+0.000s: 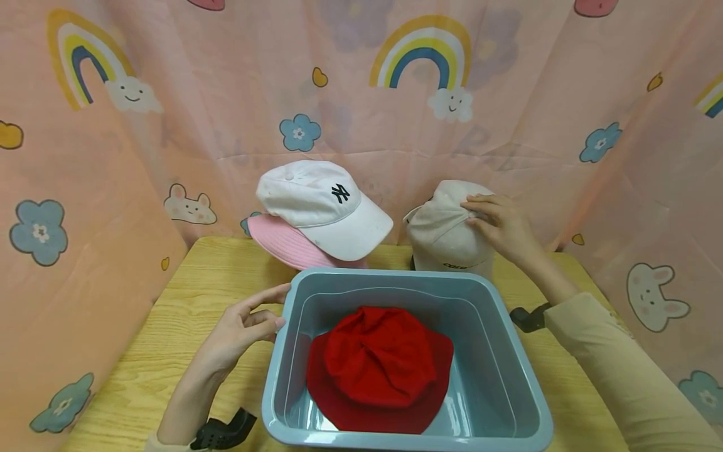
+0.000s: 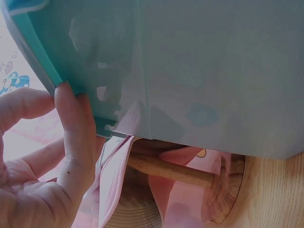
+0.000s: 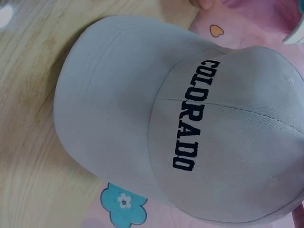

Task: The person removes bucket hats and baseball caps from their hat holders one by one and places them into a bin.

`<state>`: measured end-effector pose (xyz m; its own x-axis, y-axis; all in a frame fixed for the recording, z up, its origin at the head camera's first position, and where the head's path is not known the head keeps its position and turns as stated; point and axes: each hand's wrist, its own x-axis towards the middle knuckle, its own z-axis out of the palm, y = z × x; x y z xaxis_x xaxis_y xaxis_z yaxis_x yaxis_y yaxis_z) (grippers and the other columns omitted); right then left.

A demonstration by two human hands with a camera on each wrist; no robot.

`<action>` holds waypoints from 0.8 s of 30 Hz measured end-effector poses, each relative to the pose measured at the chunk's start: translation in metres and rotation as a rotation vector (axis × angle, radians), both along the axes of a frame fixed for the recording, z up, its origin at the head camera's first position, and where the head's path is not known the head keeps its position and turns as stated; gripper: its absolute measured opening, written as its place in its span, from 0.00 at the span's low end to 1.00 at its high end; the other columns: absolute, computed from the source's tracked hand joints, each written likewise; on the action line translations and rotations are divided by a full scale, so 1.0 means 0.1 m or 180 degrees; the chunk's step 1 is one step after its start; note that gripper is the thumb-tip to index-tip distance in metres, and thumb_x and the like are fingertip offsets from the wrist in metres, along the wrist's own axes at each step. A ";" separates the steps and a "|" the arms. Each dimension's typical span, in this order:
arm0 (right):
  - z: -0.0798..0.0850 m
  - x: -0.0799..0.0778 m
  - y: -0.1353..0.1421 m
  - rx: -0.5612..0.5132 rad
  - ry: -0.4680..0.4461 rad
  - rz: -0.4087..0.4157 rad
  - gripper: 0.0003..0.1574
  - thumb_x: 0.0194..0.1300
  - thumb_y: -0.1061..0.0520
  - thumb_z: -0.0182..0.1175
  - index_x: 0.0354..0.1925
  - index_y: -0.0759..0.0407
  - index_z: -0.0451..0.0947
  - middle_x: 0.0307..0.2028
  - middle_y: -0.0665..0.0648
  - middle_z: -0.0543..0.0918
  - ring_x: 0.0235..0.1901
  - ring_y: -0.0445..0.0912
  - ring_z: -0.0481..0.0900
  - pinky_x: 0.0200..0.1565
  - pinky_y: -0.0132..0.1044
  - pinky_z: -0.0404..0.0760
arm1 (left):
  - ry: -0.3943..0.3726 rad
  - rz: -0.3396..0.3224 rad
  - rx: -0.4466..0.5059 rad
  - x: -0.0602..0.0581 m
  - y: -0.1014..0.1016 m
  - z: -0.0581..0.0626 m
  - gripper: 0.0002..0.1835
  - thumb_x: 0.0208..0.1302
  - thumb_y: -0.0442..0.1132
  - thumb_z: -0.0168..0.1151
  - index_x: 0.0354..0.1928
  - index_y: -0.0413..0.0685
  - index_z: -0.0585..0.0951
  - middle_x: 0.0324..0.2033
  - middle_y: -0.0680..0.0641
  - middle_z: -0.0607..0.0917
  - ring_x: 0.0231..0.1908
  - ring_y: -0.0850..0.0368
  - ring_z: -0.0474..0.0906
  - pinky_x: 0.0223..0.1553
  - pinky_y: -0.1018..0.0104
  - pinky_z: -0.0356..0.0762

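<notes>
My left hand (image 1: 237,329) pinches the left rim of a blue plastic bin (image 1: 407,439), fingertips and thumb at its edge. Inside the bin lies a red bucket hat (image 1: 378,364), crown up with a dented top. Behind the bin, my right hand (image 1: 504,226) grips the crown of a beige baseball cap (image 1: 446,220), bunching the cloth in the head view. Dark COLORADO lettering crosses the front of that beige cap (image 3: 228,128) in the right wrist view, its brim over the wooden tabletop. The right fingers are out of sight there.
Left of the beige cap, a white baseball cap (image 1: 307,194) with a black logo sits on a pink brimmed hat (image 1: 288,243). A wooden stand (image 2: 175,168) shows beneath the pink hat. A printed pink curtain (image 1: 237,113) hangs behind the wooden table (image 1: 164,351).
</notes>
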<state>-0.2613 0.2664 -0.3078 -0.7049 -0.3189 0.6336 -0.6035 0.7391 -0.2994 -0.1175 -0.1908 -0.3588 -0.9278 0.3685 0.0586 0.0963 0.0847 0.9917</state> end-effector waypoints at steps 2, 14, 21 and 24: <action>0.01 0.00 0.00 0.0011 -0.0032 -0.0025 0.22 0.52 0.68 0.69 0.48 0.64 0.83 0.49 0.66 0.83 0.54 0.61 0.76 0.58 0.57 0.70 | -0.0001 0.0001 -0.0004 0.00 0.00 0.00 0.29 0.66 0.33 0.58 0.69 0.40 0.65 0.52 0.50 0.74 0.34 0.63 0.82 0.40 0.63 0.82; 0.08 0.04 -0.01 0.0009 -0.0123 -0.0143 0.16 0.55 0.65 0.68 0.45 0.64 0.83 0.49 0.64 0.84 0.52 0.60 0.78 0.55 0.55 0.73 | 0.0005 -0.0019 0.0032 0.00 0.00 0.00 0.29 0.66 0.33 0.58 0.69 0.39 0.65 0.51 0.50 0.75 0.34 0.62 0.82 0.40 0.62 0.83; 0.05 0.03 -0.01 -0.0022 0.0005 -0.0166 0.14 0.54 0.65 0.69 0.41 0.64 0.83 0.47 0.63 0.85 0.50 0.59 0.79 0.54 0.54 0.74 | 0.0013 -0.0024 0.0046 0.00 0.00 0.00 0.29 0.66 0.32 0.58 0.68 0.39 0.65 0.50 0.50 0.76 0.34 0.61 0.83 0.40 0.62 0.83; 0.04 0.02 -0.01 -0.0033 0.0051 -0.0192 0.12 0.54 0.66 0.68 0.40 0.64 0.83 0.46 0.63 0.85 0.50 0.59 0.79 0.54 0.55 0.74 | 0.0008 -0.0021 0.0040 0.00 0.00 0.00 0.29 0.66 0.33 0.58 0.68 0.39 0.65 0.50 0.50 0.76 0.34 0.61 0.82 0.40 0.62 0.83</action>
<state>-0.2591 0.2650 -0.3042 -0.7123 -0.2694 0.6481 -0.5627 0.7711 -0.2980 -0.1174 -0.1906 -0.3587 -0.9251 0.3739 0.0657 0.0993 0.0714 0.9925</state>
